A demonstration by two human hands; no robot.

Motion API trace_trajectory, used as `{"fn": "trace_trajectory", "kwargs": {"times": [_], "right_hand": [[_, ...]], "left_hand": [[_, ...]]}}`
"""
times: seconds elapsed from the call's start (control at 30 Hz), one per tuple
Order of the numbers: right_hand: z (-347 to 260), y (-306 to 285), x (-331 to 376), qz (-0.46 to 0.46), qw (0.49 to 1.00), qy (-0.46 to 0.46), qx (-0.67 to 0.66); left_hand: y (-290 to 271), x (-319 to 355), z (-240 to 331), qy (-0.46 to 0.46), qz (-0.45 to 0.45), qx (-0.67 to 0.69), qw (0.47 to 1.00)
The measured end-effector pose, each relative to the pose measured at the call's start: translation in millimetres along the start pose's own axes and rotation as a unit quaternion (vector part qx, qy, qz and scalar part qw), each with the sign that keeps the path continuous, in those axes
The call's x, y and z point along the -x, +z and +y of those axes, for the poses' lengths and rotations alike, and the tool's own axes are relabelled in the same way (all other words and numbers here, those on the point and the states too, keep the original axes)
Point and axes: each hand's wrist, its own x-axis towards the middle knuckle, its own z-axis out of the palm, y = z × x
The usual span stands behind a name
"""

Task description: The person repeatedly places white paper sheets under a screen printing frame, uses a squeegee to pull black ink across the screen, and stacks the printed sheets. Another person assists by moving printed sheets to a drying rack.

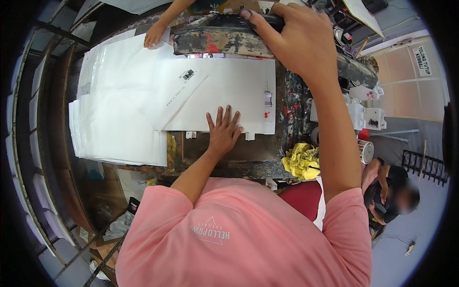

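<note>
My left hand [222, 134] lies flat with fingers spread on the near part of a white sheet [234, 91] that has small printed marks near its right edge. Up at the top, my right hand [303, 40] grips a paint-stained wooden frame [224, 42] raised over the sheet's far edge. The thumb lies along the frame's top and some fingers are cut off by the picture's edge. A second printed white sheet [184, 98] slants over the left part of the first one. A co-worker's hand [155, 34] touches the sheets near the frame's left end.
Stacked white sheets [119, 124] cover the table's left side. Right of my left hand lies a crumpled yellow cloth or paper [302, 160] on the stained tabletop [263, 160]. White plastic containers [374, 118] and a can [366, 152] stand at the right; another person [394, 191] sits beyond.
</note>
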Motion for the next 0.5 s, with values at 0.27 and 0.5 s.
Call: {"fn": "trace_trajectory", "kwargs": {"times": [0.27, 0.5], "right_hand": [[2, 40, 71, -0.078, 0.993, -0.022, 0.085], [27, 139, 220, -0.242, 0.970, -0.017, -0.034]], "left_hand": [[-194, -21, 26, -0.069, 0.131, 0.833, 0.533], [-104, 36, -20, -0.378, -0.010, 0.851, 0.364]]}}
